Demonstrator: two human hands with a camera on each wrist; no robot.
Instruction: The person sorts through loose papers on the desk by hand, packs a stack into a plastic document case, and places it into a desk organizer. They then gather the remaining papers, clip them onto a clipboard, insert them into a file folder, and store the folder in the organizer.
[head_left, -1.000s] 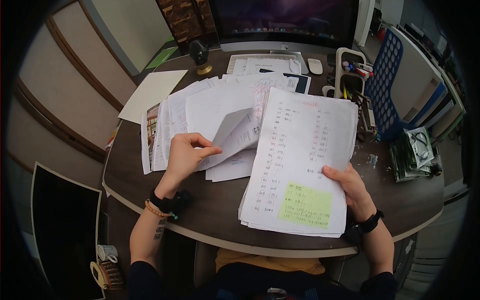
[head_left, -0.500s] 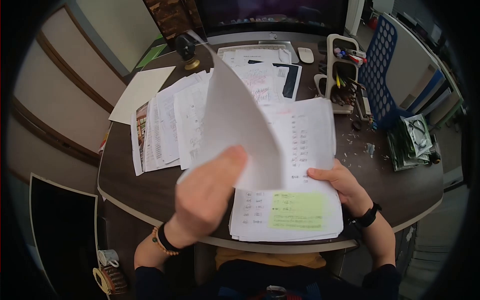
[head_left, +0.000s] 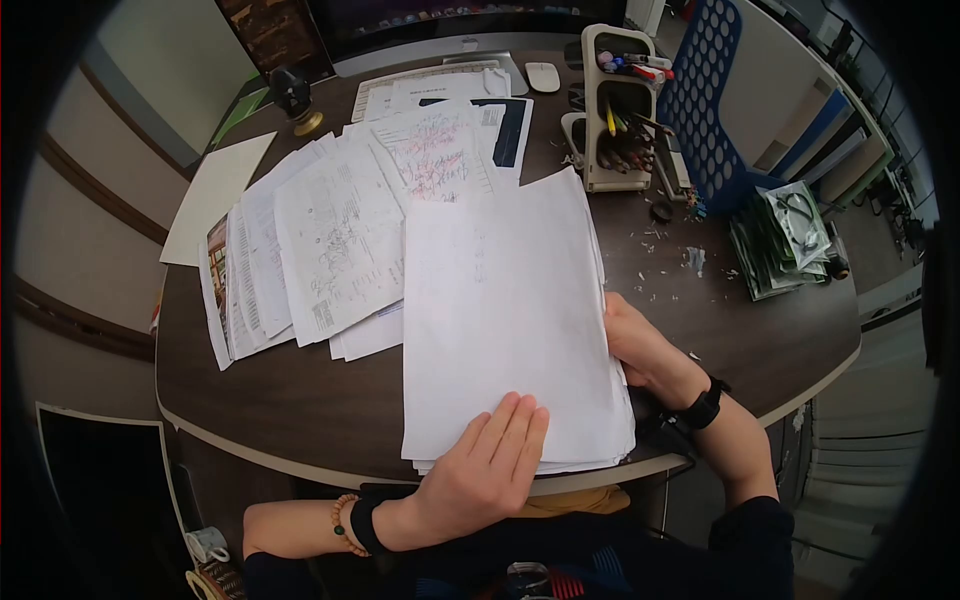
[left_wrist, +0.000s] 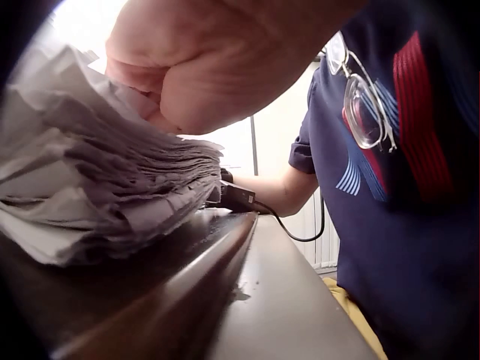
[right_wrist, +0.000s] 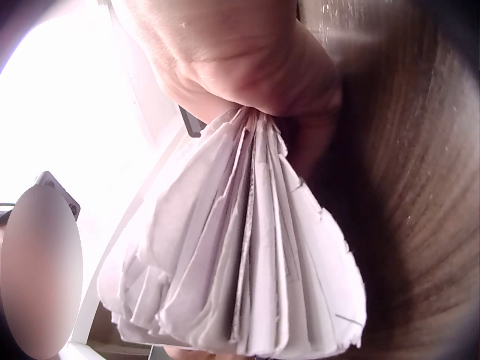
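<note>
A thick stack of paper lies at the desk's front edge, its top sheet blank but for faint marks showing near its upper middle. My left hand rests on the lower part of that sheet with its fingers straight and side by side. At the stack's right side, my right hand grips the edge. In the right wrist view the sheets are squeezed together at the hand and fan out away from it. Worn, curled sheet edges show under the left hand in the left wrist view.
Overlapping written papers spread to the left of the stack. Behind stand a pen organizer, a mouse and a keyboard. Plastic packets lie at the right, with paper scraps nearby.
My left hand has brought a sheet over from the left and laid it on the stack, covering the handwritten list and green note. Its fingers now lie straight on top.
</note>
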